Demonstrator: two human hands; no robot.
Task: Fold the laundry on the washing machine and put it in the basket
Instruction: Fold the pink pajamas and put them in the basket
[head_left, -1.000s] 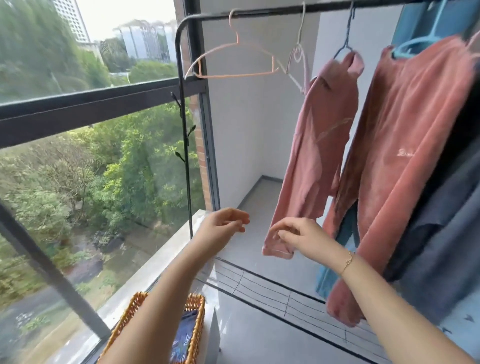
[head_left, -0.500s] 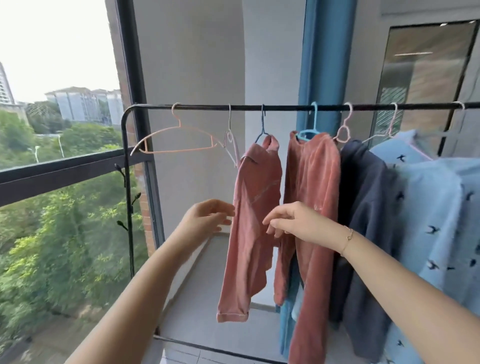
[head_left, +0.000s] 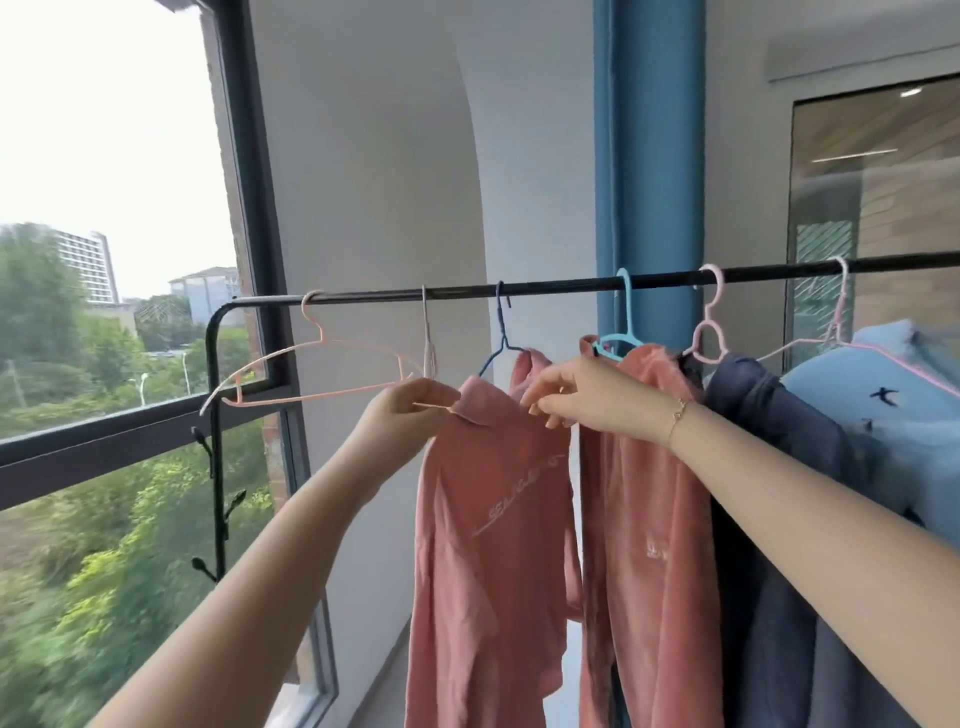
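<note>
A pink top (head_left: 493, 545) hangs on a dark blue hanger (head_left: 500, 343) from the black rail (head_left: 561, 288). My left hand (head_left: 402, 415) pinches the garment's left shoulder edge. My right hand (head_left: 576, 395) pinches its right shoulder near the collar. To the right hang a second pink garment (head_left: 649, 519) on a light blue hanger (head_left: 621, 332), a dark navy garment (head_left: 779, 493) and a light blue bird-print shirt (head_left: 893, 415). The basket and the washing machine are out of view.
Two empty hangers, one peach (head_left: 322, 374) and one pale (head_left: 427, 338), hang at the rail's left end. The rack's black post (head_left: 215, 467) stands by the window (head_left: 104, 312). A blue pipe (head_left: 649, 156) runs up the wall behind.
The view has tilted up from the basket and floor to the rail. Both hands have risen from the pink top's sleeve level to its shoulders and taken hold of it.
</note>
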